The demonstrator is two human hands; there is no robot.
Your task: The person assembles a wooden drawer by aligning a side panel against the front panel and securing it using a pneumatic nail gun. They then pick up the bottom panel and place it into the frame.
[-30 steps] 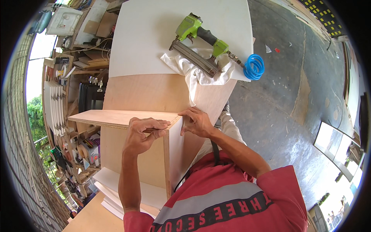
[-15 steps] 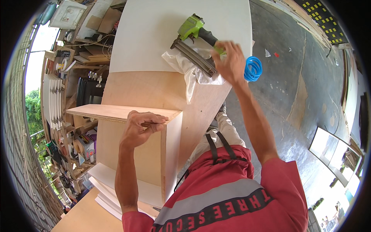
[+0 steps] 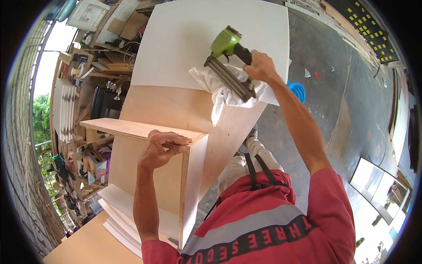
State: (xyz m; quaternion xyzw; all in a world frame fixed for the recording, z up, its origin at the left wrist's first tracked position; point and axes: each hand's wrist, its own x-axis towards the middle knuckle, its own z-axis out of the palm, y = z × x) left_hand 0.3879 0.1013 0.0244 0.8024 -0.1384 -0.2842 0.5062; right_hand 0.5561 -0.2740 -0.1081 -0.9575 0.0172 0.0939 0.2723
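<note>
My right hand [image 3: 261, 67] is wrapped round the black handle of a green and black nail gun [image 3: 226, 42]. Its long grey magazine slants over a crumpled white cloth [image 3: 216, 93]. Nearer me, my left hand [image 3: 159, 148] is at the corner of a plywood box frame [image 3: 193, 176], where a long board [image 3: 118, 126] meets the white-faced side panel. Thumb and fingers pinch the edges together at this joint. The fingers partly hide the corner.
A large white sheet [image 3: 176, 44] lies on the far part of the bench. Beside it hangs a coiled blue hose [image 3: 297, 91]. White panels [image 3: 125, 233] are stacked at the near left. Cluttered shelves [image 3: 94, 163] line the left side; a framed mirror [image 3: 378, 187] stands at the right.
My right hand has closed round the nail gun's handle; before, it hovered blurred beside it with fingers spread. My left hand stays at the box corner. The whole view has shifted slightly.
</note>
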